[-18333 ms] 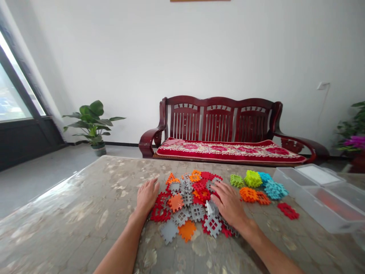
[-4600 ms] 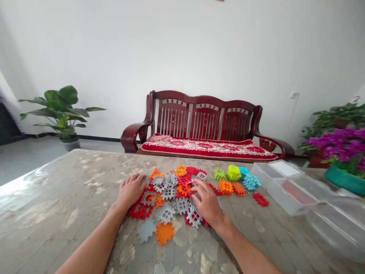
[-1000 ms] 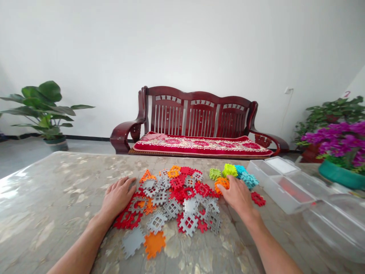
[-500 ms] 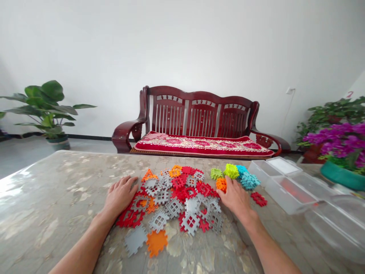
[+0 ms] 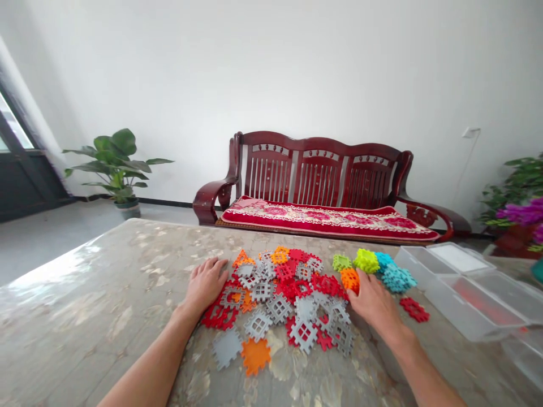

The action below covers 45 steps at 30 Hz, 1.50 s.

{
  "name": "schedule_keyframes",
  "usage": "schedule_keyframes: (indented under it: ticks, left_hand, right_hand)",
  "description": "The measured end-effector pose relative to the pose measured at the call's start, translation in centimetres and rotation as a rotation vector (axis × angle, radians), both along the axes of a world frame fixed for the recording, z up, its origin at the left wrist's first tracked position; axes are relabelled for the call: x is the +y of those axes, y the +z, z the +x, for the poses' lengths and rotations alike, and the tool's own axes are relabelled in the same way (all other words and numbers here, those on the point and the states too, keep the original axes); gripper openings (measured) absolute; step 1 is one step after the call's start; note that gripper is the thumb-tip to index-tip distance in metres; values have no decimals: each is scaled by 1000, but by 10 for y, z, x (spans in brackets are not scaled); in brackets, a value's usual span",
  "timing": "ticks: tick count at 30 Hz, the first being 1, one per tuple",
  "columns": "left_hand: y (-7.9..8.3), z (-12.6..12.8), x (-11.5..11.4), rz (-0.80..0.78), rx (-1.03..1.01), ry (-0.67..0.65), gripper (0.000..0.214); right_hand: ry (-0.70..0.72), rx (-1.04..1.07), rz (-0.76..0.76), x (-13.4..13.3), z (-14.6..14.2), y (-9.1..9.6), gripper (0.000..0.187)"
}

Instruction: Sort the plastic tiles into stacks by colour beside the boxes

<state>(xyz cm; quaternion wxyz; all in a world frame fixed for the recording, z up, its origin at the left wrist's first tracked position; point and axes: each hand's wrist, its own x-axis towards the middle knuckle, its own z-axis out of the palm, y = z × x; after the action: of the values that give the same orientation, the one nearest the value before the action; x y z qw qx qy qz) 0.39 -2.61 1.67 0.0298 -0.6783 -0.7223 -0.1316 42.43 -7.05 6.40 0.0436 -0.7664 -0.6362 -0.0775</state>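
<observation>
A person's two bare hands rest at a low table covered with a shiny, grey-beige, flower-patterned cloth. Between them lies a loose, overlapping pile of square, notch-edged plastic pieces, mostly grey and red with some orange, many with window-like openings. At its near edge sit a solid grey square and a solid orange square.

The left hand lies palm down at the pile's left side, fingers extended and slightly apart; whether its thumb touches the red pieces is unclear. The right hand is at a small stack of bright orange notched pieces, thumb and fingers curved around its right side; I cannot tell whether they pinch it.

Just beyond the orange stack are lime-green plastic pieces, with sky-blue ones to their right. A single red openwork piece lies right of the right hand, near a clear, compartmented plastic box.
</observation>
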Motion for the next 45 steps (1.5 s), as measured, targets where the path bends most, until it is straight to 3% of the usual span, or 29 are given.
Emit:
schedule_keyframes:
  ticks: [3,6,12,17,22,31,36,41,45]
  left_hand:
    - [0,1,0,14,-8,0,44]
    - [0,1,-1,19,-15,-10,43]
    - [3,3,-3,29,-21,-20,41]
    - [6,4,-5,11,-28,-22,41]
    - [4,3,-4,20,-34,-14,40]
    - [0,0,-2,29,-25,-22,41]
    - [-5,-3,1,43,-46,-25,41]
    - [-5,-2,1,44,-28,-30,42]
    - [-3,-1,0,37,-23,-29,42]
  right_hand:
    - [-1,-18,29,-5,-2,14,47]
    - [119,39,79,-3,-19,26,37]
    - [452,402,16,42,-98,21,34]
    - [424,328,-2,80,-157,19,44]
    - [352,165,-68,93,-176,20,44]
    - [417,185,20,78,-160,19,38]
    - [341,264,111,52,-101,29,53]
    - [104,96,104,31,-33,36,53]
    - [10,-37,80,21,-11,38,53]
